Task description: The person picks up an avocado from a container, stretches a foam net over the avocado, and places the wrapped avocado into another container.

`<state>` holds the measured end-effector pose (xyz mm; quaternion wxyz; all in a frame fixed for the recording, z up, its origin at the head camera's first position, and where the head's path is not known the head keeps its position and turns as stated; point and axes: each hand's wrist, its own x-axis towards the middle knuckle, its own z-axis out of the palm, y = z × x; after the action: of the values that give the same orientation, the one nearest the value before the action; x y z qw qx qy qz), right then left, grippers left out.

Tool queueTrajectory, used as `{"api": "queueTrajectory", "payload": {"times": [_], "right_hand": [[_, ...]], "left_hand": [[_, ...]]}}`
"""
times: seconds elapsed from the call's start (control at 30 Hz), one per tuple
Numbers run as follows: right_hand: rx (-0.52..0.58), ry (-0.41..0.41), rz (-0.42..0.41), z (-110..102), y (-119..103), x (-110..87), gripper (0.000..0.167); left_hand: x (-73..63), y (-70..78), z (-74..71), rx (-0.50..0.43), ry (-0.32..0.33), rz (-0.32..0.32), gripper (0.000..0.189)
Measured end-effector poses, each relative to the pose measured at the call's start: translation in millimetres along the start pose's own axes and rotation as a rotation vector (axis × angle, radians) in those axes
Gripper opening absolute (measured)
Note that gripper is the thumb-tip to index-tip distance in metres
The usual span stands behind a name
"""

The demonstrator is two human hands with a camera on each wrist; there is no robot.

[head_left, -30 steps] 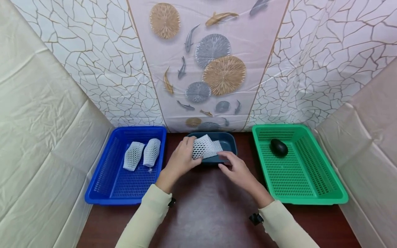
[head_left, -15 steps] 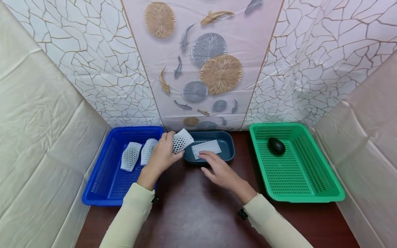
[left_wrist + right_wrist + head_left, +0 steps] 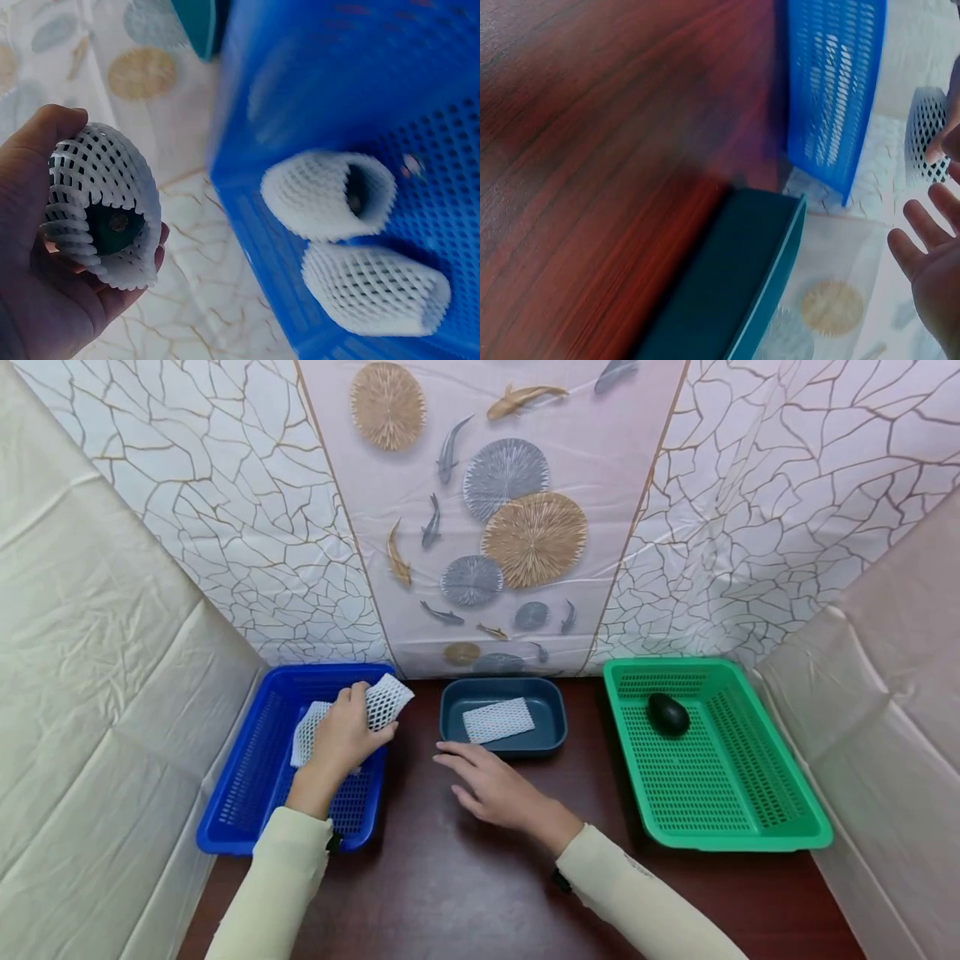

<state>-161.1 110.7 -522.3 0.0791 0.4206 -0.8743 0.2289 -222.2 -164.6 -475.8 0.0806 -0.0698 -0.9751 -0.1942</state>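
My left hand grips an avocado in a white foam net sleeve, above the blue basket's right side. In the left wrist view the avocado's dark green end shows through the sleeve's open mouth. Two more netted fruits lie side by side in the blue basket, partly hidden by my hand in the head view. My right hand hovers over the table with fingers extended, in front of the dark teal tray. A flat foam net sleeve lies in that tray.
At the right stands a green basket with one bare dark avocado near its back left. The tray sits between both baskets against the patterned cloth backdrop. Beige cloth walls close off both sides of the brown table.
My left hand has carried the netted avocado leftward from the teal tray to over the blue basket. My right hand has drawn back from the tray, left and toward me.
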Motion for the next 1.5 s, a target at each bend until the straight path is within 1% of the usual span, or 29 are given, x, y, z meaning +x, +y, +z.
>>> {"api": "queueTrajectory", "payload": {"times": [0.1,0.17,0.27,0.37,0.5,0.63,0.77,0.97,1.1,1.2,1.33,1.5], "right_hand": [[-0.022,-0.030,-0.053,10,-5,6.5,0.053],[-0.018,-0.031,-0.096,16,-8,11.2,0.054],[-0.029,-0.030,-0.158,23,-13,18.4,0.056],[-0.046,-0.032,-0.206,30,-16,25.4,0.060],[-0.056,-0.065,-0.233,37,-21,33.3,0.063],[-0.062,-0.115,-0.232,43,-24,39.6,0.064],[-0.094,-0.172,-0.228,50,-26,44.1,0.067],[-0.121,-0.258,-0.213,61,-29,48.0,0.073],[-0.137,-0.300,-0.225,68,-30,48.3,0.076],[-0.141,-0.330,-0.233,72,-30,48.4,0.077],[-0.118,-0.373,-0.207,75,-31,48.8,0.080],[-0.090,-0.394,-0.192,78,-31,49.7,0.082]], "left_hand": [[-2.5,-13.6,-5.2,-0.004,-0.007,-0.033,0.084],[-4.3,-22.8,-8.0,-0.002,-0.013,-0.054,0.082],[-7.2,-36.1,-11.4,0.027,-0.027,-0.085,0.080],[-10.4,-48.4,-14.5,0.049,-0.060,-0.118,0.083],[-16.5,-65.2,-16.5,0.067,-0.119,-0.171,0.089],[-22.4,-79.7,-17.9,0.058,-0.202,-0.233,0.096],[-27.8,-91.6,-18.2,0.051,-0.285,-0.297,0.100],[-35.2,-105.9,-17.9,0.027,-0.363,-0.417,0.104],[-38.5,-114.6,-15.1,0.022,-0.416,-0.474,0.105],[-40.6,-119.9,-11.7,0.015,-0.439,-0.504,0.104],[-43.4,-124.2,-8.0,-0.004,-0.453,-0.542,0.101],[-48.8,-129.5,-5.2,-0.007,-0.482,-0.569,0.101]]}}
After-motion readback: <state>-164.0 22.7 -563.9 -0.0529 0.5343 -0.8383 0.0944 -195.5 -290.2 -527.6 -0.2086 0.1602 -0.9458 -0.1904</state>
